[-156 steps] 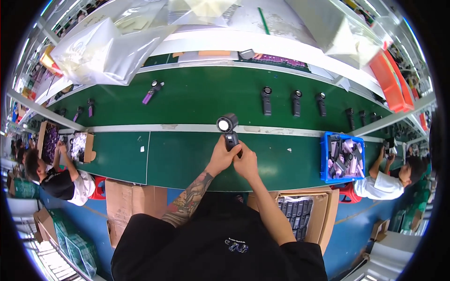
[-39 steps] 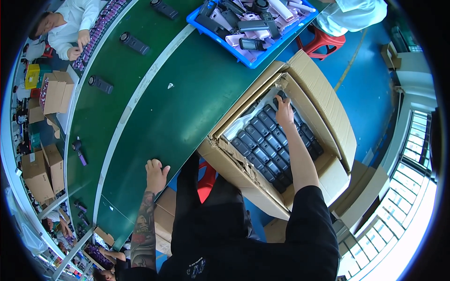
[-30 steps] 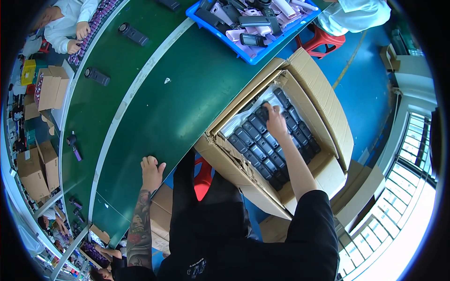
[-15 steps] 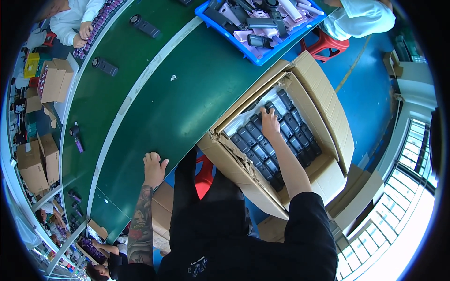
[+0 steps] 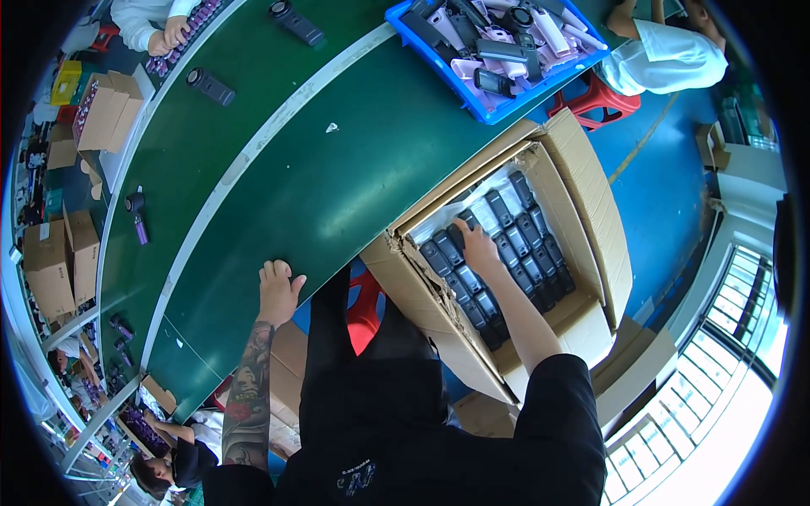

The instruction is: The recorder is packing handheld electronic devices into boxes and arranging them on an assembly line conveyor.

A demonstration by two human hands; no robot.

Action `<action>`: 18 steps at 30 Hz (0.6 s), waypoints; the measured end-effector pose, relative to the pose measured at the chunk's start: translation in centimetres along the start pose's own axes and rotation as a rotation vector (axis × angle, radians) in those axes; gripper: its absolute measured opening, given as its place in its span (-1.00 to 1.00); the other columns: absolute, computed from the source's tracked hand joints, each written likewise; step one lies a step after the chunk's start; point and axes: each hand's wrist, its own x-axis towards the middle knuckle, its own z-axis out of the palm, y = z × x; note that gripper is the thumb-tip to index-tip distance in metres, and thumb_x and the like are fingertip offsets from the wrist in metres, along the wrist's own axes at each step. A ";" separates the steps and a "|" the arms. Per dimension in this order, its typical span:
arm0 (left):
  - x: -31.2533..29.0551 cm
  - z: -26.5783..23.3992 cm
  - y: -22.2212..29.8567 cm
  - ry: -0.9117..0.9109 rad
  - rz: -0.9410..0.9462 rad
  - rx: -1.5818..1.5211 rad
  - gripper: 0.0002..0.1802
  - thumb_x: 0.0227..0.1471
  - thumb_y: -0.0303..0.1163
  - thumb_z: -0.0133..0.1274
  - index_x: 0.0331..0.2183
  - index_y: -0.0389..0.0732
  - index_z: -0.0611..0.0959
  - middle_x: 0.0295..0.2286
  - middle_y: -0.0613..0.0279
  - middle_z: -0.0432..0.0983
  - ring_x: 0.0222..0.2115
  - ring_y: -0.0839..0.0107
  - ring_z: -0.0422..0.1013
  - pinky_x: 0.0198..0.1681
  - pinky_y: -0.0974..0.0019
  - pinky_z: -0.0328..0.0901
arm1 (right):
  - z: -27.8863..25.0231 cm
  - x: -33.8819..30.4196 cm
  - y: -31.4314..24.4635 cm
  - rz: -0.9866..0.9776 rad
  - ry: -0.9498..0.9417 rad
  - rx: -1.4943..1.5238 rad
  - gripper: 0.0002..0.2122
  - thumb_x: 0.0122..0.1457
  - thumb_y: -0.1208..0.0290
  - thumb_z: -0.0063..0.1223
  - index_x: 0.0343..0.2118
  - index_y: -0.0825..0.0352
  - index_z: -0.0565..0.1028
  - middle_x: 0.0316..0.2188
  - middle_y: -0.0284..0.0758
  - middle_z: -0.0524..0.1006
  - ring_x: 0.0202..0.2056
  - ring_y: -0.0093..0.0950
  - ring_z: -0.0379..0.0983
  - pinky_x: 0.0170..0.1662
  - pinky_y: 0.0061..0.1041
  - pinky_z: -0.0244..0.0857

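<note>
My left hand (image 5: 279, 291) lies on the edge of the green table, fingers stretched out and nothing in it. Inside an open cardboard box (image 5: 582, 190) to my right, my right hand (image 5: 479, 246) reaches down over rows of black handheld devices (image 5: 499, 208). Its fingers are slightly bent and apart, touching the upper end of a device in the row nearest the table. No device is lifted. The palm and forearm hide part of the rows beneath. Clear plastic sheeting (image 5: 439, 218) lines the box's table side.
A blue crate (image 5: 481, 110) of black and pink device parts stands on the green table (image 5: 321, 202). Devices lie beyond a pale divider strip (image 5: 228, 181). Co-workers sit across the table and beyond the crate. A red stool (image 5: 364, 312) is by my legs.
My right hand has shifted left along the devices, from one column to a neighbouring one. My left hand stays on the table edge. The whole view has turned slightly.
</note>
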 end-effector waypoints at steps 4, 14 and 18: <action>0.0 0.1 0.0 0.009 0.029 0.018 -0.69 0.07 -0.31 0.13 -0.29 -0.19 0.34 -0.31 0.09 0.23 -0.31 0.09 0.24 -0.20 0.09 0.25 | 1.7 1.1 -1.5 0.022 -0.037 -0.074 -0.47 0.01 0.66 0.10 0.03 0.10 0.21 -0.16 -0.04 0.32 -0.35 -0.04 0.55 -0.30 -0.09 0.51; 0.2 0.2 -0.2 0.002 0.004 0.007 -0.68 0.06 -0.30 0.14 -0.29 -0.19 0.33 -0.30 0.10 0.23 -0.31 0.10 0.24 -0.21 0.09 0.25 | 2.4 -1.7 -0.4 0.071 0.163 0.082 -0.51 0.05 0.64 0.03 0.05 0.09 0.23 -0.18 -0.04 0.31 -0.33 -0.08 0.55 -0.30 -0.10 0.52; -0.3 0.4 -0.8 0.010 -0.015 0.049 -0.68 0.05 -0.29 0.15 -0.30 -0.19 0.34 -0.30 0.09 0.23 -0.30 0.08 0.25 -0.23 0.07 0.26 | -0.7 -3.9 -3.1 0.042 -0.041 0.147 -0.43 0.00 0.59 0.10 0.10 0.02 0.26 -0.17 -0.02 0.34 -0.32 -0.08 0.55 -0.31 -0.13 0.51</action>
